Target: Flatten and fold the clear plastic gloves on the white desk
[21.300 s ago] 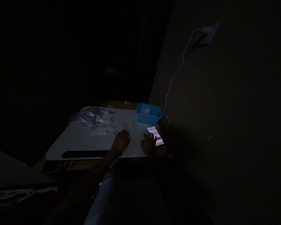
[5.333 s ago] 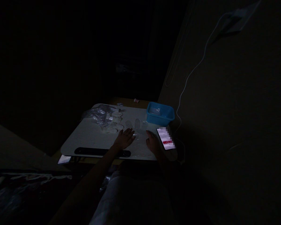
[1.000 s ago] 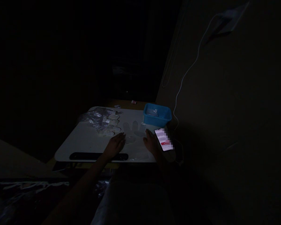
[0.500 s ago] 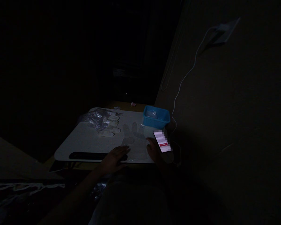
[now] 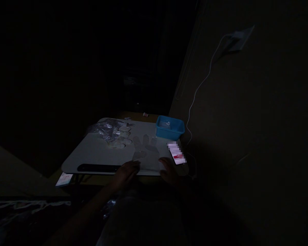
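Note:
The room is very dark. A clear plastic glove (image 5: 145, 150) lies flat on a small white table (image 5: 97, 153), fingers pointing away from me. My left hand (image 5: 125, 172) rests at the table's near edge by the glove's cuff, fingers lying flat. At the cuff's right side, just left of a lit phone (image 5: 176, 153), is my right hand (image 5: 169, 171), fingers loosely stretched. Whether either hand pinches the cuff is lost in the dark.
A blue plastic tub (image 5: 169, 127) stands at the table's far right corner. A heap of clear plastic gloves (image 5: 109, 131) lies at the far left. A white cable (image 5: 200, 85) runs down the wall from a socket (image 5: 237, 36). A black strip (image 5: 97, 167) lines the table's front edge.
Both hands slid back toward me from the middle of the glove to its cuff at the table's near edge. The whole glove now shows.

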A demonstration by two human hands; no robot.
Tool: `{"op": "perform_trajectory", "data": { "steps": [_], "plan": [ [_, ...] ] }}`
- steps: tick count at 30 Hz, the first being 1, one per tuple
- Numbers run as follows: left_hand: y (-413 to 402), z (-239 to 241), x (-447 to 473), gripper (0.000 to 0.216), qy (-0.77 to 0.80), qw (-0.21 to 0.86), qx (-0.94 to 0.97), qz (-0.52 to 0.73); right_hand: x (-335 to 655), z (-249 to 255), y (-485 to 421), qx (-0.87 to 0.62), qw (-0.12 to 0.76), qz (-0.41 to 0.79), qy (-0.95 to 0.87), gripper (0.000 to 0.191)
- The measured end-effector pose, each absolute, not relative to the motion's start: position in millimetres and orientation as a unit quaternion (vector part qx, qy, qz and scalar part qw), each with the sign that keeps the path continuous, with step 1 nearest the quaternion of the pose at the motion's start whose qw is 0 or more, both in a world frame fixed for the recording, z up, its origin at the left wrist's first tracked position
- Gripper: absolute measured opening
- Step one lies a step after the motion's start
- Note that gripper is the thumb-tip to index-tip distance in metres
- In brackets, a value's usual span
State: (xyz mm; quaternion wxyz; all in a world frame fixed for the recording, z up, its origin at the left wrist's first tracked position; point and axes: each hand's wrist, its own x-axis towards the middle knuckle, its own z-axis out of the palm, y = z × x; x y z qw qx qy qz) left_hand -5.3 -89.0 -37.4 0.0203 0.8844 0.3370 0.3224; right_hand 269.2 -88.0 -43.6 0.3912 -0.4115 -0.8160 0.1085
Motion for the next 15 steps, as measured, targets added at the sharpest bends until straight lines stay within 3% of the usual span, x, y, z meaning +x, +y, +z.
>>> {"op": "perform_trajectory", "data": {
  "steps": [4,7,13,15],
  "plan": [
    [-85.8,-32.8,-2.1,0.023,0.374,0.037,0.858,0.35,267.9,-37.5,-93.8,-0.399,0.367,0.094,-0.835,0.064],
    [-82.1,-35.6,-2.0,0.026,0.391,0.04,0.85,0.351,265.8,-36.7,-89.0,-0.424,0.379,0.086,-0.818,0.059],
    [-83.1,-38.6,-4.7,0.027,0.405,0.066,0.841,0.353,257.1,-31.3,-71.6,-0.439,0.412,0.088,-0.794,0.019],
    [-85.6,-35.2,-6.5,0.027,0.402,0.069,0.843,0.351,254.2,-28.6,-69.2,-0.436,0.421,0.097,-0.789,0.015]
  ]
}}
